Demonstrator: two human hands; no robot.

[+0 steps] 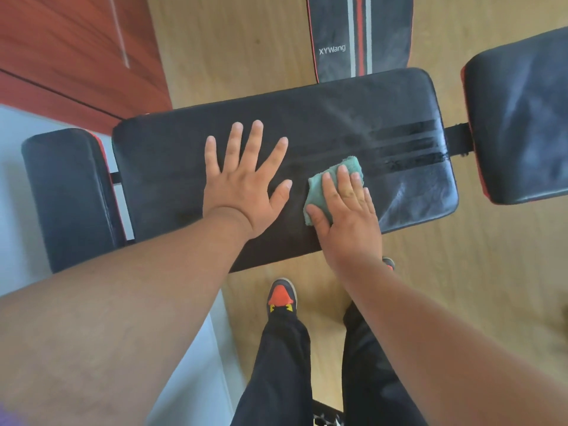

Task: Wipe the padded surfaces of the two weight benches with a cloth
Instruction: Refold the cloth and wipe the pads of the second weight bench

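A: Cloth [330, 179], the green one. Where's it at?

B: On the big black pad [172, 155], right side, near the front edge. Right hand [347, 207] lies flat on top, fingers straight & close together, pressing it down. Not grabbing it, just pushing.

A: Why flat?

B: Prob. so the whole cloth rubs the pad. More push, more clean.

A: And the left hand [246, 179]?

B: Flat on the pad too, fingers spread wide, holding nothing. Looks like it's there to lean on & keep the bench still.

A: Is the pad clean yet?

B: Not all. Dark wet stripes [408, 142] just past the cloth, w/ pale dusty bits round them. Left part looks dull, so I think lots is left.

A: Other pads?

B: Small one at the left end [64, 192], another at the right [519, 118], smeary. Striped pad [359, 35] w/ "XYWang" on it at the back, maybe bench no. 2. Shoe [281, 295] on the wood floor [230, 50] below.
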